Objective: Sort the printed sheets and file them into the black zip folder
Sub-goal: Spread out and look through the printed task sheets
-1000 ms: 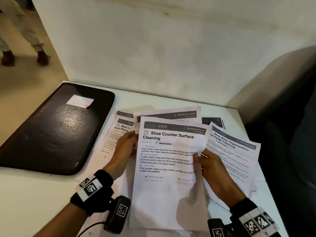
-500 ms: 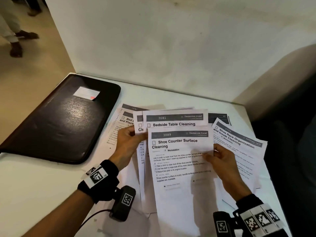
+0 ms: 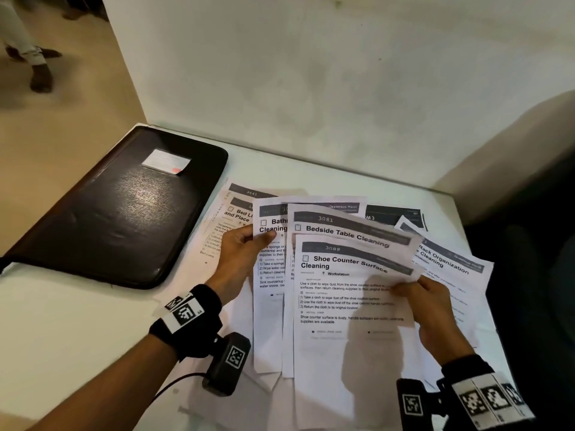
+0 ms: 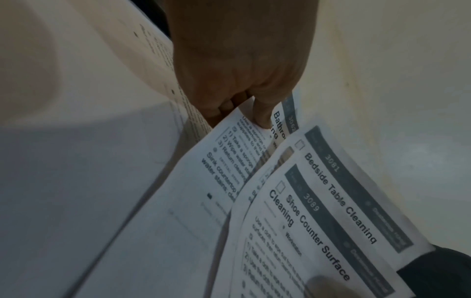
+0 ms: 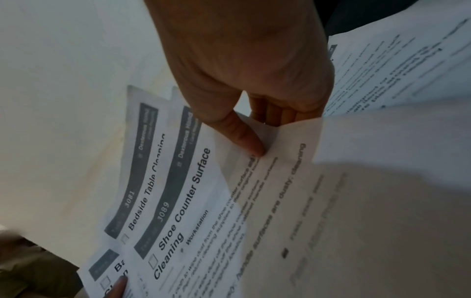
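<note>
Nearest the camera, the right hand (image 3: 431,309) pinches the right edge of the sheet headed "Shoe Counter Surface Cleaning" (image 3: 342,306), thumb (image 5: 244,137) on top and the other fingers curled under the paper, which creases at the grip. The left hand (image 3: 239,262) pinches the left edge of a sheet whose title starts "Bath" (image 3: 269,275), thumb (image 4: 262,115) pressed on its printed face with the fingers behind. Between these two, fanned out and partly covered, lies the sheet headed "Bedside Table Cleaning" (image 3: 345,233); which hand holds it I cannot tell.

Under and around the fan more sheets lie on the white table (image 3: 71,331): one reading "Rack Organization" (image 3: 451,269) to the right, overlapped by the held sheets, one starting "Bed L" (image 3: 233,219) to the left behind the left hand, and a dark-headed sheet (image 3: 395,214) at the back, mostly hidden. Small print on the loose sheets is too blurred to read.

Farther left, the black zip folder (image 3: 124,213) lies flat and closed on the table, a pale label (image 3: 166,160) on its cover, its right edge just beside the loose sheets. What it holds cannot be seen. Behind the table stands a plain wall (image 3: 311,73). At far left, on the floor, someone's legs and shoes (image 3: 34,66) are cut off by the frame.
</note>
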